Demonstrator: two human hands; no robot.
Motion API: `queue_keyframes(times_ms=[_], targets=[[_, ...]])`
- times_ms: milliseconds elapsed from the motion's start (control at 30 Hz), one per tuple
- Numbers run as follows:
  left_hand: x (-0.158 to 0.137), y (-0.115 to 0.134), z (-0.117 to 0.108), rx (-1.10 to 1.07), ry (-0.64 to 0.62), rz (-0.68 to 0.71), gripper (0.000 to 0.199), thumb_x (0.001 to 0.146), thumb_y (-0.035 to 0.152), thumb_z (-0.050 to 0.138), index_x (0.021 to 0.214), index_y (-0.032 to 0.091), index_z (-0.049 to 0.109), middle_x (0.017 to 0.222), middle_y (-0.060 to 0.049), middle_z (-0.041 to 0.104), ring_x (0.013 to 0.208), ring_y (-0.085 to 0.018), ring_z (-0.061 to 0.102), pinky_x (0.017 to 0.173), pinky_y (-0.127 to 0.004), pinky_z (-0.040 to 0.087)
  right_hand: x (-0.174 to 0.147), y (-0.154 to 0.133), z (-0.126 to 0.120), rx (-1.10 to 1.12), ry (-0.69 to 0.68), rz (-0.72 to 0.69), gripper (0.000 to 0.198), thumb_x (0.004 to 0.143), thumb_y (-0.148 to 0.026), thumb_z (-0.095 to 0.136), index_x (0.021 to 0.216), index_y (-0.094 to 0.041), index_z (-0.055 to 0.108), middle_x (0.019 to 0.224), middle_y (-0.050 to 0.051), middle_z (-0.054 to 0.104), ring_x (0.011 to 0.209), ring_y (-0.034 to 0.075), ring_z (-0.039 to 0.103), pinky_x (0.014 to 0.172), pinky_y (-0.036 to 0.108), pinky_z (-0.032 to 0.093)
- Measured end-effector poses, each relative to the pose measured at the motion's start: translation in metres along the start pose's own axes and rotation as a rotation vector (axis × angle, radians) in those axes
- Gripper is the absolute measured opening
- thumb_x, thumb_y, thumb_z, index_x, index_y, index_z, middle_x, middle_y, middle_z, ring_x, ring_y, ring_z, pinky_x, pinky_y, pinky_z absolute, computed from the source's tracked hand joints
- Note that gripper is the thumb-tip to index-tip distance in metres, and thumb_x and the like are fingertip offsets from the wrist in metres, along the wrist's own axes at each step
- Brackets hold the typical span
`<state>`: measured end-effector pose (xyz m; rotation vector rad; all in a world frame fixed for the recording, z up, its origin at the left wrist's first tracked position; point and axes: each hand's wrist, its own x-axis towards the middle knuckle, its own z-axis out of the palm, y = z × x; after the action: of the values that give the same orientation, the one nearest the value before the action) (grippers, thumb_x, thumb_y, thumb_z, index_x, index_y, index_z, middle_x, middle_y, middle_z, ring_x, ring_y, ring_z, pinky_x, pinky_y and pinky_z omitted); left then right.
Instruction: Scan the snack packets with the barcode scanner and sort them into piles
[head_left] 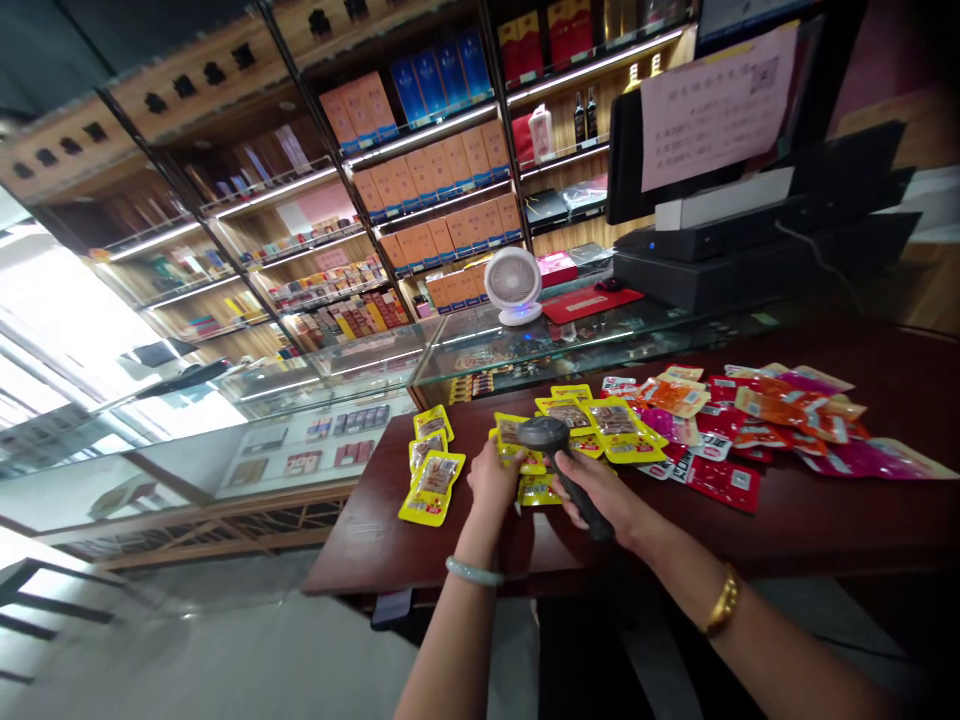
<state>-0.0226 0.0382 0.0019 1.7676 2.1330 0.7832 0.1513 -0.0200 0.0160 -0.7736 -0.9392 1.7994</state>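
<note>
My right hand point(596, 487) is wrapped round the handle of a dark barcode scanner point(581, 497). The scanner's head hangs over a yellow snack packet point(511, 428), which my left hand point(495, 475) grips by its near edge. Part of that packet is hidden behind the scanner. Close to both hands, several more yellow snack packets point(619, 425) overlap in a loose pile. Further left, a short row of yellow packets point(433, 485) lies near the table's left end. Red, orange and purple packets point(724, 484) are heaped to the right of my hands.
The dark red wooden table point(360, 540) stands against a glass display counter point(450, 350). On the counter are a small white fan point(514, 285), a red mat point(589, 304) and a monitor point(626, 160) with a paper sheet on it. Shelves of boxes point(442, 165) line the back.
</note>
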Motion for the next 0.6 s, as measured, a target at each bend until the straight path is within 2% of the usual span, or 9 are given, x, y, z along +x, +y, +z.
queue_keyframes(times_ms=[133, 267, 333, 467, 533, 600], targets=[[0.001, 0.01, 0.013, 0.05, -0.067, 0.102, 0.051, 0.076, 0.038, 0.067, 0.125, 0.027, 0.06, 0.136, -0.008, 0.057, 0.128, -0.032, 0.046, 0.103, -0.043, 0.036, 0.0, 0.004, 0.003, -0.028, -0.016, 0.024, 0.047, 0.076, -0.061, 0.067, 0.096, -0.022, 0.052, 0.057, -0.009, 0.051, 0.034, 0.005, 0.043, 0.029, 0.015, 0.032], [0.002, -0.005, 0.002, 0.118, -0.015, 0.124, 0.049, 0.083, 0.038, 0.058, 0.131, 0.026, 0.058, 0.14, -0.008, 0.054, 0.132, -0.029, 0.042, 0.108, -0.043, 0.032, 0.002, 0.009, 0.006, -0.066, -0.038, 0.052, 0.047, 0.076, -0.062, 0.067, 0.094, -0.022, 0.051, 0.057, -0.009, 0.052, 0.034, 0.005, 0.043, 0.029, 0.015, 0.031], [0.002, -0.022, -0.011, 0.182, 0.049, 0.077, 0.053, 0.086, 0.043, 0.054, 0.135, 0.023, 0.054, 0.143, -0.01, 0.051, 0.135, -0.03, 0.039, 0.11, -0.044, 0.03, 0.005, 0.013, 0.009, -0.074, -0.061, 0.063, 0.046, 0.077, -0.062, 0.066, 0.091, -0.022, 0.049, 0.057, -0.009, 0.052, 0.034, 0.005, 0.043, 0.029, 0.015, 0.031], [0.004, -0.063, -0.041, 0.356, 0.176, -0.129, 0.06, 0.087, 0.049, 0.05, 0.139, 0.02, 0.048, 0.146, -0.014, 0.047, 0.138, -0.033, 0.034, 0.109, -0.05, 0.027, 0.011, 0.023, 0.018, -0.083, -0.096, 0.103, 0.046, 0.077, -0.063, 0.065, 0.092, -0.022, 0.049, 0.056, -0.009, 0.052, 0.034, 0.005, 0.043, 0.029, 0.015, 0.032], [0.004, -0.081, -0.054, 0.432, 0.174, -0.214, 0.065, 0.084, 0.05, 0.054, 0.14, 0.019, 0.045, 0.145, -0.017, 0.046, 0.139, -0.035, 0.031, 0.108, -0.052, 0.027, 0.014, 0.028, 0.023, -0.085, -0.123, 0.119, 0.047, 0.078, -0.063, 0.064, 0.094, -0.022, 0.05, 0.056, -0.009, 0.051, 0.033, 0.005, 0.042, 0.029, 0.015, 0.032], [0.002, -0.094, -0.062, 0.464, 0.111, -0.254, 0.073, 0.078, 0.056, 0.058, 0.139, 0.017, 0.045, 0.14, -0.019, 0.051, 0.136, -0.037, 0.035, 0.106, -0.054, 0.027, 0.016, 0.033, 0.028, -0.084, -0.149, 0.13, 0.046, 0.078, -0.063, 0.063, 0.094, -0.022, 0.049, 0.056, -0.01, 0.05, 0.033, 0.005, 0.042, 0.029, 0.015, 0.032]])
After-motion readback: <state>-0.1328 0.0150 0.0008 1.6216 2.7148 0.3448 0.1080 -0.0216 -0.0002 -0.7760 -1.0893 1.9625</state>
